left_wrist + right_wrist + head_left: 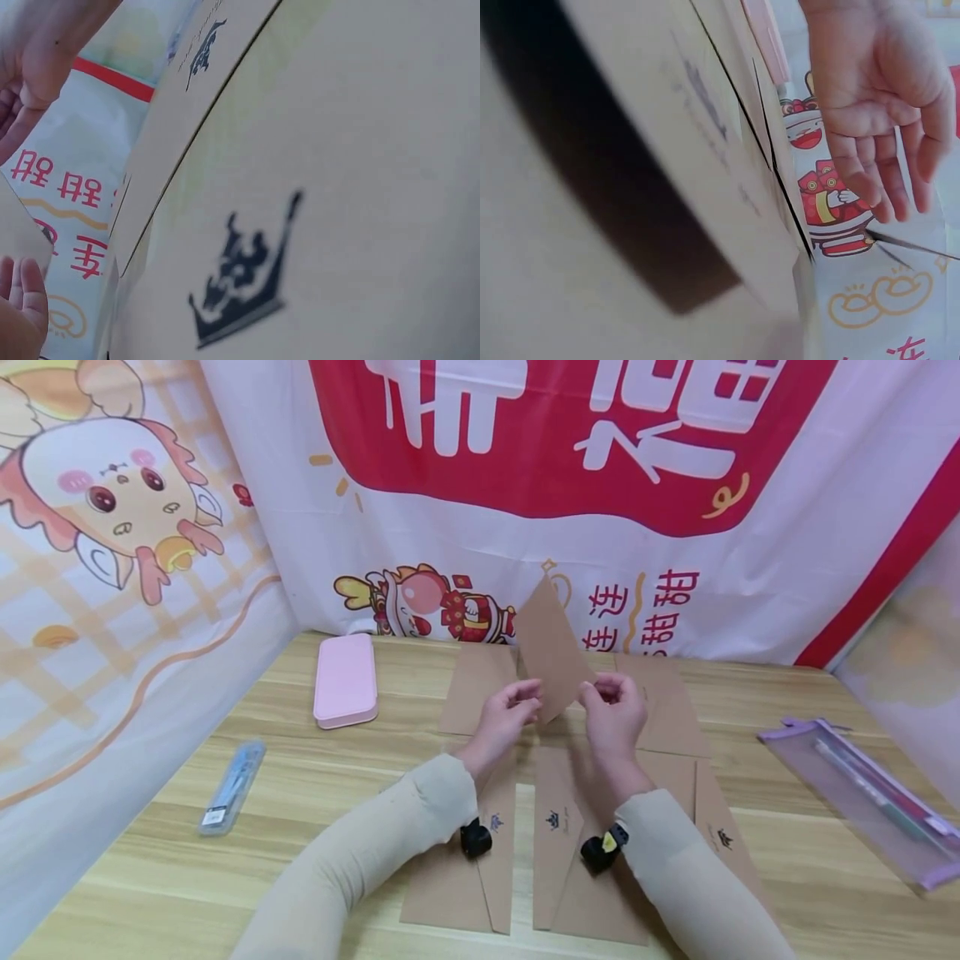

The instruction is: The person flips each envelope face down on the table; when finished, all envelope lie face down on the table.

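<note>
A brown kraft paper envelope (555,652) stands tilted above the table in the head view. My right hand (617,714) pinches its right lower edge between thumb and fingers. Beside its left edge is my left hand (504,718), fingers loosely bent. In the right wrist view the left hand (881,105) shows its palm, its fingertips close to the thin edge of the envelope (911,246) without gripping it. Below the forearms lie a front left envelope (442,893) and a front middle envelope (558,860), printed with dark crowns.
More envelopes lie at the back left (476,685), back right (663,706) and front right (723,839). A pink case (345,681) and a clear blue pack (232,789) are on the left. To the right lies a purple mesh pouch (862,802). A printed cloth (450,543) hangs behind.
</note>
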A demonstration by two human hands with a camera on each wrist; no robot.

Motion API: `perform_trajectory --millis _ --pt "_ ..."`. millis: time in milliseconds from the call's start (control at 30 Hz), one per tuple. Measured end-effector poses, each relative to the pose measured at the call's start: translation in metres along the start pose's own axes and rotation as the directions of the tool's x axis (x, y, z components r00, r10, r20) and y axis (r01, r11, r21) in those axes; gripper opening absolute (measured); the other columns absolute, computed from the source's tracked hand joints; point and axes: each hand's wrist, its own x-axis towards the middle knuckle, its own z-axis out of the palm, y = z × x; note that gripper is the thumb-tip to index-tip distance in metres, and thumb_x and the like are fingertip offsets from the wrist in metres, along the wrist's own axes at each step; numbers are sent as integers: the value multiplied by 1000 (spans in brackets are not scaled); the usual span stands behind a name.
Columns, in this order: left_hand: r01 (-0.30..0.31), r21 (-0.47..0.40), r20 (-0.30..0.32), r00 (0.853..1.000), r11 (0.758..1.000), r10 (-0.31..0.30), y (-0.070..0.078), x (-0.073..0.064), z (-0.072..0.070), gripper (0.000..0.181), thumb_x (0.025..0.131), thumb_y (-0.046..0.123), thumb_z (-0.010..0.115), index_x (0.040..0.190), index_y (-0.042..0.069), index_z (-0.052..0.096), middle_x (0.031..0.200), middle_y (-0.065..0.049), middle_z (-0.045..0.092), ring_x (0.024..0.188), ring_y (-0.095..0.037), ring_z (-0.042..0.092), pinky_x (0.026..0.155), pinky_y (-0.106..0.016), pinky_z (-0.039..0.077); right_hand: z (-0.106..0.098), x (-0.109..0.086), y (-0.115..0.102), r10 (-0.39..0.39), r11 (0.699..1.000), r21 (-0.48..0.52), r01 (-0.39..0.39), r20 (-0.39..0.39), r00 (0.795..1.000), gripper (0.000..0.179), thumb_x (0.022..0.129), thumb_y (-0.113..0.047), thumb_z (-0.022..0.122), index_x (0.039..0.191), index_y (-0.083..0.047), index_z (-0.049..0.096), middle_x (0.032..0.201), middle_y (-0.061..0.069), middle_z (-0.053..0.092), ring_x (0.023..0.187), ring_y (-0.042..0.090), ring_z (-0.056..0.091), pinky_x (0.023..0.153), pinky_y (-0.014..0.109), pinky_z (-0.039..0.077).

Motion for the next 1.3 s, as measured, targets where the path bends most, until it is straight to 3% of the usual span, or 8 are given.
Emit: perform_trajectory --millis 133,333,533,767,900,1033,1167,1300 --pt "6 -16 -81 997 1000 -7 -7 2 -1 42 84 -8 51 125 -2 52 115 -20 57 95 -21 56 87 -40 51 -1 1 3 113 973 205 -106 -26 993 21 76 9 62 86 -8 54 75 0 51 67 8 54 65 20 55" --pt "55 -82 -152 986 995 -67 -10 4 -1 47 82 -10 50 129 -1 48 109 -15 55 85 -13 53 83 -37 52 -2 2 9 230 887 421 -190 -44 972 25 76 15 60 81 -8 51 72 0 48 62 7 54 62 20 55" --pt "95 -169 -154 980 981 -122 -13 5 4 53 79 -14 52 131 -1 45 100 -9 55 81 -11 53 76 -27 53 -3 2 13 320 836 482 -263 -38 947 26 78 15 59 82 -8 48 72 -1 48 61 8 53 61 20 55" --pt "35 -158 -169 984 987 -62 -14 2 5 45 75 -16 50 118 -1 54 91 -6 55 80 -13 53 76 -27 53 -7 6 14 387 804 474 -359 42 921 25 81 13 58 85 -9 45 73 0 50 61 9 56 64 20 55" --pt "53 -134 -156 985 989 -74 -11 3 2 46 76 -16 51 119 1 56 91 -6 55 81 -13 53 77 -28 53 -20 13 13 413 814 373 -445 167 895 27 82 12 56 92 -10 45 71 -2 56 61 8 60 63 19 55" --pt "84 -59 -141 986 995 -91 -7 8 -2 49 76 -16 52 122 2 56 90 -5 54 81 -13 51 78 -32 52 -37 24 11 391 898 69 -435 331 859 30 86 7 55 112 -2 45 70 -6 60 61 6 62 65 19 54" --pt "83 20 -110 991 996 -80 -4 10 -7 50 76 -16 51 123 1 56 87 -3 52 80 -13 50 76 -35 51 -53 36 11 369 929 -224 -294 500 783 51 89 -1 56 135 5 35 75 -4 63 68 6 63 71 23 55" --pt "95 54 -67 994 994 -91 -5 10 -10 51 77 -16 52 125 1 55 87 -3 52 82 -14 50 82 -40 51 -62 45 10 373 922 -329 -206 607 701 60 89 0 55 142 6 26 87 7 65 75 11 65 76 27 55"
